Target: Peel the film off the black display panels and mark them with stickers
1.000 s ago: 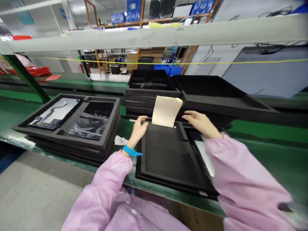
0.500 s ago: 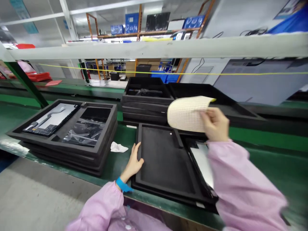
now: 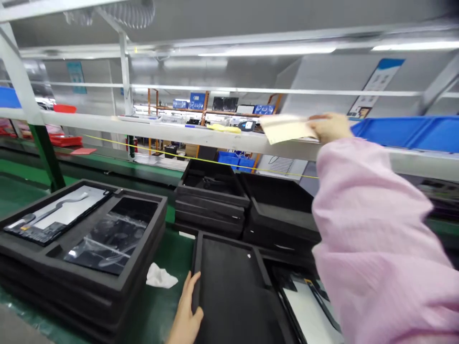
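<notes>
My right hand [image 3: 329,126], in a pink sleeve, is raised to the height of the white shelf rail [image 3: 161,131]. It pinches a pale dotted sheet [image 3: 285,128] that sticks out to the left, blurred by motion. Low in the view, my left hand [image 3: 186,313] rests with fingers stretched flat against the left rim of a black foam tray [image 3: 229,282] on the green belt. This tray's big compartment is bare, and a white panel [image 3: 308,317] lies in its right compartment.
A stack of black foam trays [image 3: 82,267] holding a panel and bagged parts stands at the left. More black trays [image 3: 211,200] are piled behind. A crumpled white wipe [image 3: 160,277] lies on the green belt. Blue bins [image 3: 412,131] sit on the shelf at the right.
My right hand has lifted the dotted sheet from above the tray up to the shelf rail. The left hand slid down the tray's left rim. The camera has tilted upward.
</notes>
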`<state>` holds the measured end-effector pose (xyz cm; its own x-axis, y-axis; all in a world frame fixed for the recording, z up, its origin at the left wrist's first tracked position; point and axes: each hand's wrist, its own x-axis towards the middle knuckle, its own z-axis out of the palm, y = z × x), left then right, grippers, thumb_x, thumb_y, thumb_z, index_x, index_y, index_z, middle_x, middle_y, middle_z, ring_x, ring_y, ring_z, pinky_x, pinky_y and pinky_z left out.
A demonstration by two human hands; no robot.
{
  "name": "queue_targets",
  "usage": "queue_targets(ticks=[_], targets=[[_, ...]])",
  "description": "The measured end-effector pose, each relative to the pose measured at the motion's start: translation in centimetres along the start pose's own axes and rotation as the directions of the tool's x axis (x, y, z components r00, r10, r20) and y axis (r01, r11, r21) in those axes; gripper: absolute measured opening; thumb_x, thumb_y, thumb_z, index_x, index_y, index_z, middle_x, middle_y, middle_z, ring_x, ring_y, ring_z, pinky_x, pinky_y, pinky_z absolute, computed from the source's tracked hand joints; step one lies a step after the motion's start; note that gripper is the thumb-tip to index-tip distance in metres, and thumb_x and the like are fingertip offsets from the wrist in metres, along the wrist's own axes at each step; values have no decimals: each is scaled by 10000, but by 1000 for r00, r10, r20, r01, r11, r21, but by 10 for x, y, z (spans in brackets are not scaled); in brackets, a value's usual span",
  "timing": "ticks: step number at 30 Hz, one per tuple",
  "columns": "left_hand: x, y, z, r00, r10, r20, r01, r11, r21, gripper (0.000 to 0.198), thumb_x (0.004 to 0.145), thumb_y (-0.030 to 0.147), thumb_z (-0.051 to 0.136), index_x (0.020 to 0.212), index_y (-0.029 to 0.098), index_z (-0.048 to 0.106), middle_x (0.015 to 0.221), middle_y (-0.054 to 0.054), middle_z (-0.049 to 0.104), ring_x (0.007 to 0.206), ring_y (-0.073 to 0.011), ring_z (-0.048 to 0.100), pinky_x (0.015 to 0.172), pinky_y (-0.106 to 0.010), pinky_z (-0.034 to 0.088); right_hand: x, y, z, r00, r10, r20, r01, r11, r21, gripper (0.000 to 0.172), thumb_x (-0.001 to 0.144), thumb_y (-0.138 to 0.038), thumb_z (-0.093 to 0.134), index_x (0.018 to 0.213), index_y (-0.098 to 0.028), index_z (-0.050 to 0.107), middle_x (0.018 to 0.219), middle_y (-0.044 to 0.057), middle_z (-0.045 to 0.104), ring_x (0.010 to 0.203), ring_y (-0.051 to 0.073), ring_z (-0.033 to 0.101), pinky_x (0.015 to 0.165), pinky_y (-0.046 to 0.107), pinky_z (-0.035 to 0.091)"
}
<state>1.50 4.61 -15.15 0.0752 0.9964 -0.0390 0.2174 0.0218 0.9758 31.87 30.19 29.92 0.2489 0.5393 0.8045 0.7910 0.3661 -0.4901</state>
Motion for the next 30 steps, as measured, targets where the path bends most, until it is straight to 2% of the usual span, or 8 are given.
queue_targets(ticks=[3, 7, 9, 11, 14, 17, 23, 30], targets=[[5, -2, 0, 1000, -12, -10, 13, 1000, 12, 845, 633, 21, 436, 1468, 144, 381, 1621, -90, 206, 1511, -204, 111, 1230, -322, 118, -3, -20, 14, 994, 103, 41, -96, 986, -135, 236, 1005, -283, 529, 1037, -62, 606, 1049, 97, 570, 985, 170, 569, 921, 399, 494], [0, 10, -5, 1000, -1, -28, 1, 1000, 20, 765, 707, 67, 441, 1464, 158, 379, 1618, -80, 222, 1508, -214, 140, 1232, -348, 140, -59, -25, -15, 999, -16, -45, 4, 968, -252, 304, 993, -152, 406, 1209, 10, 547, 1218, 137, 515, 1239, 186, 423, 1089, 419, 281], [-2, 14, -7, 998, 38, -40, -37, 998, 42, 727, 726, 85, 444, 1449, 143, 389, 1608, -104, 242, 1505, -224, 161, 1231, -369, 159, -123, -3, -34, 989, -150, 18, 149, 951, -270, 323, 1005, -174, 342, 1191, -56, 579, 1179, 86, 552, 1164, 140, 470, 1040, 319, 328], [-2, 13, -8, 998, 59, -36, -57, 996, 64, 712, 732, 80, 438, 1440, 128, 385, 1604, -124, 247, 1506, -226, 161, 1235, -392, 149, -207, 33, -47, 947, -204, 249, 273, 920, -281, 195, 972, -183, 466, 980, -118, 650, 1025, 49, 610, 991, 129, 548, 993, 302, 392], [0, 8, -11, 996, 89, -8, -88, 993, 74, 715, 721, 57, 436, 1429, 142, 388, 1591, -109, 283, 1508, -211, 150, 1242, -401, 119, -333, 96, -46, 742, -140, 655, 396, 881, -260, 180, 954, -298, 597, 893, -132, 630, 895, 38, 604, 821, 136, 569, 823, 310, 502], [2, 7, -14, 990, 140, 16, -141, 987, 72, 741, 698, 42, 451, 1427, 164, 388, 1565, -83, 344, 1488, -198, 224, 1244, -386, 133, -402, 151, -21, 669, -14, 743, 407, 844, -350, 314, 964, -407, 593, 1102, -125, 602, 1112, 95, 564, 1041, 207, 545, 915, 399, 489], [1, 11, -19, 983, 183, 10, -183, 979, 90, 779, 706, 54, 472, 1466, 134, 322, 1567, -112, 334, 1471, -219, 270, 1240, -396, 163, -401, 194, 34, 671, 113, 733, 400, 777, -486, 391, 953, -456, 575, 1192, -147, 546, 1180, 101, 486, 1103, 245, 468, 969, 454, 421], [-1, 6, -18, 980, 198, -1, -197, 975, 102, 736, 744, 70, 465, 1462, 126, 317, 1560, -130, 339, 1458, -224, 297, 1230, -409, 190, -384, 200, 39, 607, 124, 785, 412, 795, -445, 325, 958, -420, 589, 1073, -117, 573, 1070, 81, 535, 1014, 207, 522, 935, 419, 457]])
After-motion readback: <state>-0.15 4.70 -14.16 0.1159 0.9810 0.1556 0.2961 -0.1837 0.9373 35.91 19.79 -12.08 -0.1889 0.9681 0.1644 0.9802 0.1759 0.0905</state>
